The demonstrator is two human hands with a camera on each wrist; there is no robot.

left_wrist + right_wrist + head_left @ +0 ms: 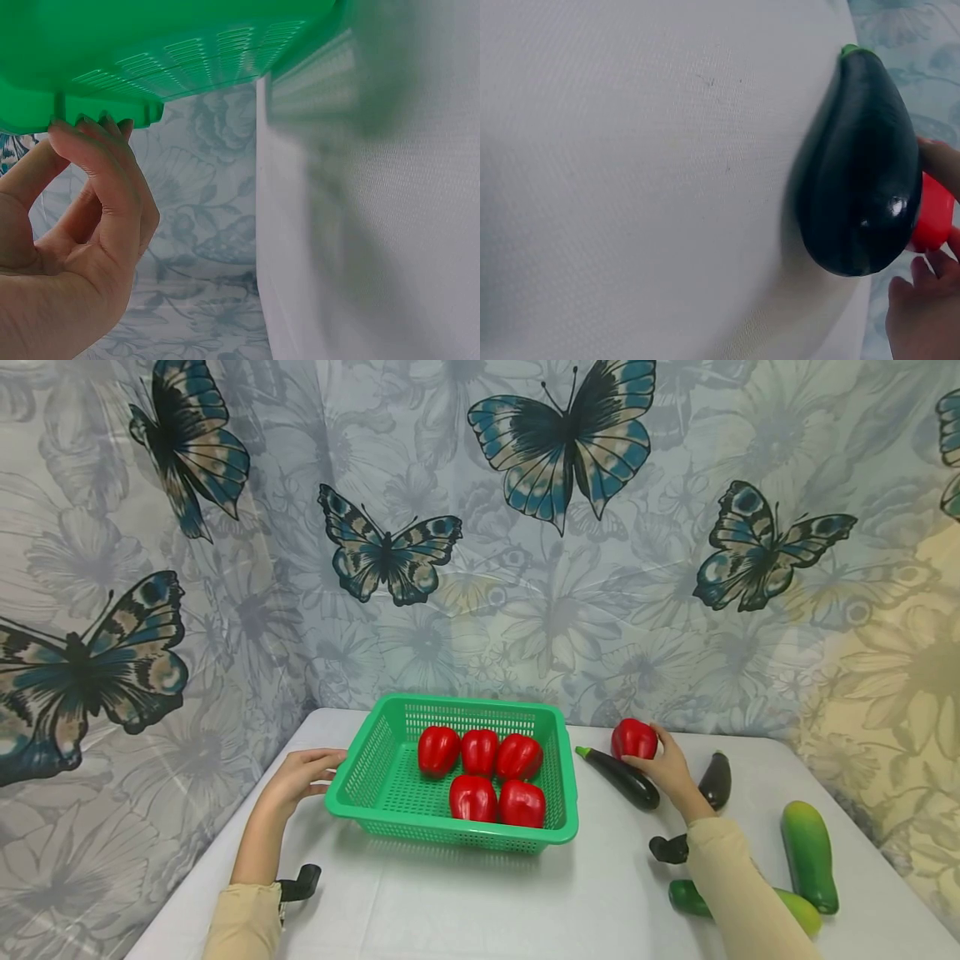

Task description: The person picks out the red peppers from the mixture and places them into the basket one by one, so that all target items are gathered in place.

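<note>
A green plastic basket [450, 837] stands on the table with several red bell peppers [519, 757] inside. At its left rim my left hand [300, 777] holds on, and the left wrist view shows curled fingers [112, 176] with their tips at the rim's underside. My right hand [666, 768] grips another red bell pepper [632, 737] near the table's back edge, fingers and thumb on opposite sides. Just left of that hand lies a long dark eggplant [622, 779]. In the right wrist view, an eggplant [862, 172] partly covers the gripped pepper [932, 214].
A second eggplant [716, 780] lies right of my right hand. Farther right is a green, cucumber-like vegetable [810, 857]; another [799, 912] lies partly under my right forearm. Butterfly-patterned fabric [480, 635] hangs behind the white table [420, 910].
</note>
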